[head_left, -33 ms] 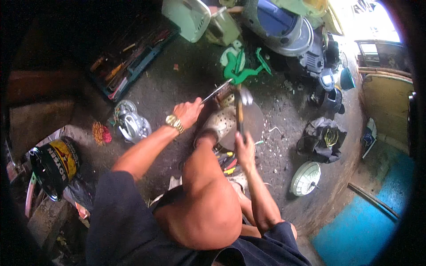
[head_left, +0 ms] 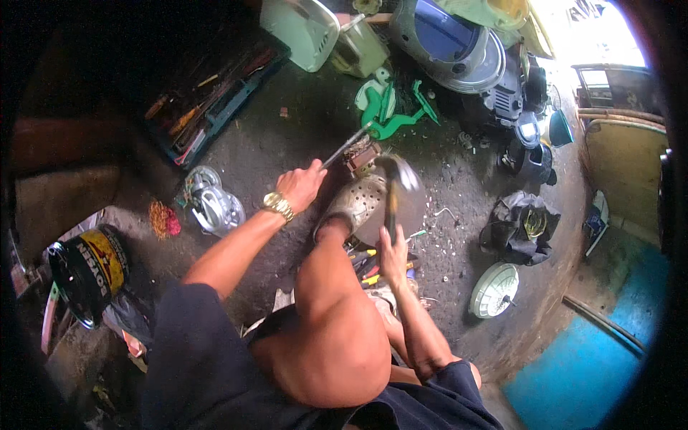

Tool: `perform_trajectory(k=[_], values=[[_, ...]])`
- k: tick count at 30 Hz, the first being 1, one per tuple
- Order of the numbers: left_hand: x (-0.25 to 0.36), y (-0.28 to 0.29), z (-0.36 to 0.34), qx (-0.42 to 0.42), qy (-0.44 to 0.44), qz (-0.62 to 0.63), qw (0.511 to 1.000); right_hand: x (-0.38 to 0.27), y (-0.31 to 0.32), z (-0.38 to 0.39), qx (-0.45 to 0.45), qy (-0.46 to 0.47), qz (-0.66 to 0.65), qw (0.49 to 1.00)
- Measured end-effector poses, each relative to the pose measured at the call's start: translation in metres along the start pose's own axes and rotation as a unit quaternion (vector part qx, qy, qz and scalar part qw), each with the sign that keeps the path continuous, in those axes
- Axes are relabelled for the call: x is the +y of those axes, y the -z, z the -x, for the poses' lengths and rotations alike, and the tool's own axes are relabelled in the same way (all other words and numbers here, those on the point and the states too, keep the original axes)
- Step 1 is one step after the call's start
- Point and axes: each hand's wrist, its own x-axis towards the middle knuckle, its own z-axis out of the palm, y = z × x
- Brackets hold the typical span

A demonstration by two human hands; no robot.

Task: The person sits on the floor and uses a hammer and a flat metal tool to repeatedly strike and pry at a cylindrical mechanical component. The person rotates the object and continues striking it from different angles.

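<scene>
Firmly clasping a slim metal rod (head_left: 345, 147) in the left hand (head_left: 301, 188), just left of the middle of the frame, with fingers wrapped together around its lower end. Wearing a gold-coloured watch (head_left: 278, 206) on that same wrist. Gripping a hammer (head_left: 392, 208) in the right hand (head_left: 393, 256), near the middle of the frame, with fingers closed round the lower part of the handle. Too blurred at the hammer's head to make out its shape. Pointing the rod up and to the right, with its far tip close to a brown block with metal parts (head_left: 364, 159), in the upper middle of the frame; cannot tell whether touching it. Resting a foot in a light perforated shoe (head_left: 364, 195) just below the block, overlapping in view a round grey disc (head_left: 410, 213). Visible just above the block: a green plastic part (head_left: 387, 130). Below the right hand, partly hidden by it: tools with red and yellow handles (head_left: 369, 272). Toward the upper left of the frame: a long toolbox (head_left: 233, 104) with hand tools inside. Left of the left hand: a silvery metal housing (head_left: 217, 206). Toward the right of the frame: a crumpled black bag (head_left: 505, 233), and below it a pale round lid (head_left: 493, 292), tilted.
</scene>
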Motion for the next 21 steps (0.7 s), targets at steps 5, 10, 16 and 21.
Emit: perform_trajectory(k=[5,10,16,21], values=[[-0.027,0.010,0.008,0.021,0.104,0.080,0.991,0.042,0.016,0.030,0.151,-0.041,0.056,0.986],[-0.028,-0.020,0.018,0.004,0.175,0.183,0.967,0.078,0.053,0.005,0.168,-0.163,0.242,0.942],[-0.034,-0.069,-0.002,0.053,0.160,0.273,0.947,0.013,0.026,-0.095,0.192,0.124,0.266,0.936],[-0.036,-0.099,-0.043,0.050,0.245,0.494,0.833,-0.046,-0.040,-0.207,-0.039,0.088,0.035,0.995]])
